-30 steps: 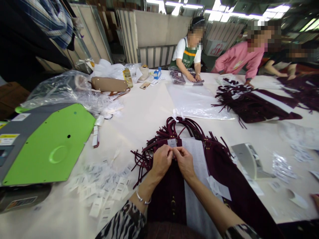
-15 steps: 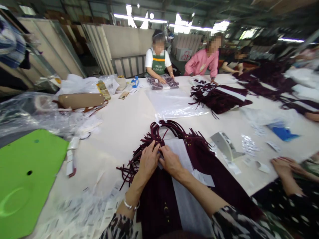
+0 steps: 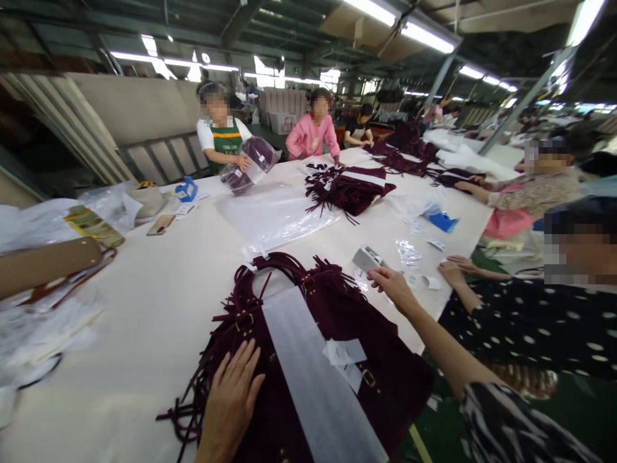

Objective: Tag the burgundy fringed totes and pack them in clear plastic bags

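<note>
A dark maroon fringed bag [image 3: 322, 302] lies on the table before me, a strip of pale tissue paper [image 3: 303, 354] running along it. My left hand [image 3: 232, 389] rests flat on the bag's left part, fingers stretched out. Two white paper tags [image 3: 344, 354] lie on the bag, right of the tissue. Out to the right, my right hand [image 3: 396, 290] is held beside a grey dispenser [image 3: 369, 257], with thumb and fingers pinched together. Whatever may be between those fingertips is too small to make out. White ties [image 3: 250, 260] are at the bag's handles.
Clear plastic bags [image 3: 274, 218] lie beyond the maroon bag. More maroon fringed bags [image 3: 354, 186] are stacked further back. A phone [image 3: 160, 224] and a tan bag [image 3: 48, 267] sit at left. A co-worker in a dotted sleeve [image 3: 544, 315] is close at right; others work across the table.
My view has swung to the right. My right hand has left the bag and reached over to the dispenser. My left hand now lies flat. A co-worker opposite has lifted a wrapped bag.
</note>
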### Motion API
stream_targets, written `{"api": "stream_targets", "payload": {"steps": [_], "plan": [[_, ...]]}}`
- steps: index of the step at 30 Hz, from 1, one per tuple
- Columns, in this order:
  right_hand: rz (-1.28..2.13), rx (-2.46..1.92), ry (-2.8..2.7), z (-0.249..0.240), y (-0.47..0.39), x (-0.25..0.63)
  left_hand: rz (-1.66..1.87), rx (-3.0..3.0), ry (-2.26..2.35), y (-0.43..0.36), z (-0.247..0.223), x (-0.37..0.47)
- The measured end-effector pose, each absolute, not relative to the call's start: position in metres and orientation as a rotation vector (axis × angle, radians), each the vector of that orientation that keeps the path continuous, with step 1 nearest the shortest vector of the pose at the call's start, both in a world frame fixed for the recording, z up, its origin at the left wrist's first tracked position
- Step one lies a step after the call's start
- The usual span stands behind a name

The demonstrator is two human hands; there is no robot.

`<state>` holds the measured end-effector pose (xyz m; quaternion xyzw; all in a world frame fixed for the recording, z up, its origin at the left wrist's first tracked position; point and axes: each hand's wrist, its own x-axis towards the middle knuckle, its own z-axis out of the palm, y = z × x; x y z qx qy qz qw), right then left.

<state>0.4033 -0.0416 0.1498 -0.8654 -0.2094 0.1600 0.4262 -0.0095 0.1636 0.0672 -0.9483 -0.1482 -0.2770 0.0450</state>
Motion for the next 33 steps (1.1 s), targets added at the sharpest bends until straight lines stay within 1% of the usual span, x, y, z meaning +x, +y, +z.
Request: {"api": "stream_targets", "payload": {"steps": [4,9,16,21,25,29,33], "plan": [[0.370,-2.389,-0.484,0.101,-0.069,0.454,-0.844,-2.874,-0.323,0.157,0.059,-0.015],[0.376,-2.558,-0.678,0.050,-0.055,0.466,-0.761,-2.860,-0.341,0.150,0.054,-0.015],[0.450,-2.637,-0.871,0.010,-0.014,0.482,-0.609,-2.873,-0.382,0.154,0.044,-0.023],[0.518,-2.619,-0.820,0.002,-0.013,0.479,-0.564,-2.859,-0.368,0.158,0.040,-0.027],[0.484,-2.524,-0.624,0.007,-0.021,0.483,-0.556,-2.872,-0.398,0.157,0.041,-0.027],[0.420,-2.314,-0.401,0.027,-0.031,0.503,-0.613,-2.874,-0.391,0.153,0.045,-0.024],[0.382,-2.095,-0.323,0.060,-0.047,0.523,-0.693,-2.866,-0.396,0.151,0.046,-0.020]]}}
